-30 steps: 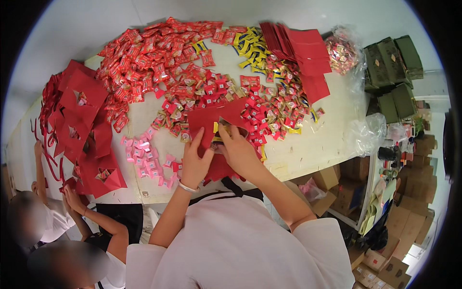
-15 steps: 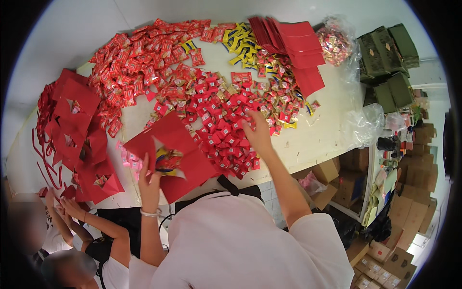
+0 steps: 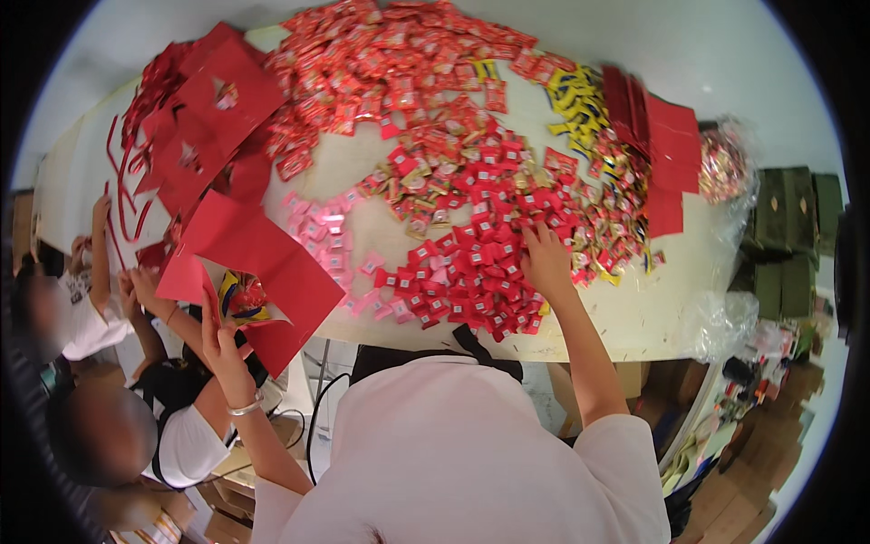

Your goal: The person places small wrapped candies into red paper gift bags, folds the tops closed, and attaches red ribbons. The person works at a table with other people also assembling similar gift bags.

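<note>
My left hand grips the edge of a red folded paper box, its flaps spread, tilted over the table's near left edge. Small wrapped candies, yellow, blue and red, show through its opening. My right hand reaches onto a heap of small red-wrapped candies, fingers bent downward and apart; I see nothing held in them. Pink-wrapped candies lie between the box and that heap. Gold-wrapped candies lie just beyond it.
Larger red packets are heaped along the back. Yellow-and-blue packets lie beside flat red boxes at right. Filled red boxes and red cords are at left, near co-workers. A plastic bag of candies stands far right.
The view has shifted, so the table's contents sit differently in it. My left hand has moved left with the red box, uncovering more pink candies. My right hand stays over the red candies.
</note>
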